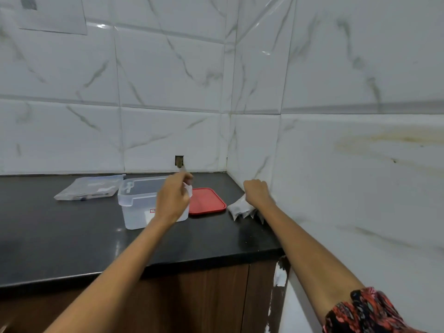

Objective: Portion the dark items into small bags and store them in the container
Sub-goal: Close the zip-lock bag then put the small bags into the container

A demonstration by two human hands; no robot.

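Note:
A clear plastic container (134, 207) stands open on the black counter (72, 236). Its red lid (207, 200) lies flat just to the right of it. My left hand (173, 200) hovers over the container's right side, closed on a small white bag (188, 188). My right hand (257, 192) is near the right wall, fingers curled on a silvery white packet (237, 209) with a zigzag edge that rests on the counter. The dark items themselves are not visible.
A flat clear plastic pouch (91, 188) lies behind and left of the container. Tiled walls meet in a corner at the back right. The counter's front edge runs above brown cabinet doors (192, 296).

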